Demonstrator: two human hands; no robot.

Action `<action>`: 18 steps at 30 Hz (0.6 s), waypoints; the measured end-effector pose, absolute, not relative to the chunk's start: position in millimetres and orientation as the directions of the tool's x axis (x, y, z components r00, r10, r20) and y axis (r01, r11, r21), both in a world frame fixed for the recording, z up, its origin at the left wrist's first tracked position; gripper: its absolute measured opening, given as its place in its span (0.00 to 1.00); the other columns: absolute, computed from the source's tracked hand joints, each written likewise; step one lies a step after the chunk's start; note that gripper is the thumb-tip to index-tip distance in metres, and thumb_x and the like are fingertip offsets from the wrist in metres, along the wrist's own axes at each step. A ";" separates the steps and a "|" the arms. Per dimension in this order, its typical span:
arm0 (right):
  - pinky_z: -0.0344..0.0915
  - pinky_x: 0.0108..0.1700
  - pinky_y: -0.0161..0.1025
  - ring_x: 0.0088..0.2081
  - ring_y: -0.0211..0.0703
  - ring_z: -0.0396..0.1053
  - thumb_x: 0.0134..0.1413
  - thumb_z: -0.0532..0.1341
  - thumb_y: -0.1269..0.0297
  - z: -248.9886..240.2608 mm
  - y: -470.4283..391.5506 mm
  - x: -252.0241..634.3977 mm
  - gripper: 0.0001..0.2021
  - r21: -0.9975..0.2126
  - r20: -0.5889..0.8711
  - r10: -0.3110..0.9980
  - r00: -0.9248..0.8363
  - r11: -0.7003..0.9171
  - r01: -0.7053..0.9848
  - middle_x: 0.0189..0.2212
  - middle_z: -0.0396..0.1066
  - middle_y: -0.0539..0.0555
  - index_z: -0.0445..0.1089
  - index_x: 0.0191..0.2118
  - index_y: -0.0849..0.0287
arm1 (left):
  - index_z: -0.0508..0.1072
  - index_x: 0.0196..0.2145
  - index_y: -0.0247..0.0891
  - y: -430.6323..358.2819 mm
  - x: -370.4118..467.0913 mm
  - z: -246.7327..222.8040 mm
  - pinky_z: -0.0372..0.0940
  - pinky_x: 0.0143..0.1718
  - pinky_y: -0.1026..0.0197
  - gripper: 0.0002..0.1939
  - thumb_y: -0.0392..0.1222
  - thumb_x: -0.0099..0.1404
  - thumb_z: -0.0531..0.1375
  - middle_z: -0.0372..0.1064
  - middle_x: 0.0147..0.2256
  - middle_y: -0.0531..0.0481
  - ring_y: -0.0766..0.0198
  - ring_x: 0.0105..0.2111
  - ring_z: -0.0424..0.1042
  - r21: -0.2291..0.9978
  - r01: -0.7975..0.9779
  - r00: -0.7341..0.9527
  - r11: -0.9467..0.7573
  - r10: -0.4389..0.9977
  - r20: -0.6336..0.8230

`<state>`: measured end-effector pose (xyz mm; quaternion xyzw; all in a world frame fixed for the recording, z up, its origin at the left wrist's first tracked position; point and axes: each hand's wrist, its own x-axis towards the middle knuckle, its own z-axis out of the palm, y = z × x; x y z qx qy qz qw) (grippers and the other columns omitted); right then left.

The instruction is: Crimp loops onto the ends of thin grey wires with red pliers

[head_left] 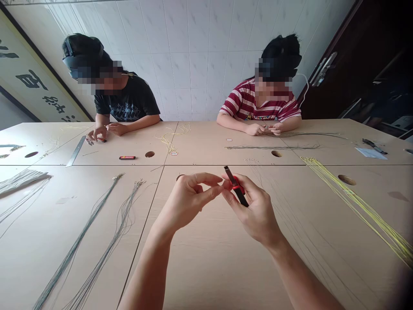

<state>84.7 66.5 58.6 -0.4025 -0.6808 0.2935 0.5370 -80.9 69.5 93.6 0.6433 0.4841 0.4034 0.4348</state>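
Above the middle of the table, my right hand [254, 206] is closed around a small black-and-red tool [239, 193]. The tool has a flat dark end pointing up and away, and looks like a utility knife. Just left of it, my left hand [190, 198] pinches with thumb and index finger, its fingertips meeting those of my right hand. Whatever lies between those fingertips is too small to make out. Thin wires [274, 193] lie on the table beyond and to the right of my right hand.
Bundles of grey wires [87, 228] lie at left, yellow wires [361, 202] at right. Two people sit across the table [200, 275], their hands working over it. A steel ruler [76, 151], a red-and-black item [127, 158] and round holes [150, 154] are on the far half.
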 end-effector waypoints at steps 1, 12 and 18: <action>0.70 0.42 0.35 0.38 0.37 0.71 0.59 0.62 0.66 58.5 66.4 84.9 0.08 -0.833 0.491 0.865 -0.103 0.501 0.234 0.34 0.72 0.49 0.70 0.45 0.53 | 0.79 0.36 0.41 69.1 -81.0 93.2 0.48 0.15 0.68 0.10 0.49 0.62 0.63 0.63 0.19 0.56 0.73 0.16 0.50 0.945 0.291 0.211 -0.148 0.974 0.088; 0.70 0.43 0.40 0.37 0.40 0.70 0.59 0.62 0.63 59.8 65.9 90.5 0.09 -0.858 0.433 0.898 -0.074 0.436 0.271 0.34 0.73 0.50 0.71 0.45 0.53 | 0.76 0.29 0.39 68.4 -79.2 93.2 0.54 0.18 0.69 0.08 0.40 0.64 0.58 0.65 0.22 0.54 0.72 0.18 0.56 0.920 0.341 0.230 -0.193 0.966 0.118; 0.69 0.41 0.37 0.36 0.38 0.70 0.59 0.62 0.63 61.3 65.0 92.0 0.08 -0.858 0.434 0.897 -0.079 0.439 0.266 0.34 0.73 0.49 0.71 0.45 0.52 | 0.75 0.30 0.38 68.7 -78.3 92.1 0.57 0.19 0.70 0.07 0.38 0.63 0.57 0.68 0.25 0.53 0.72 0.19 0.58 0.920 0.332 0.249 -0.209 0.960 0.128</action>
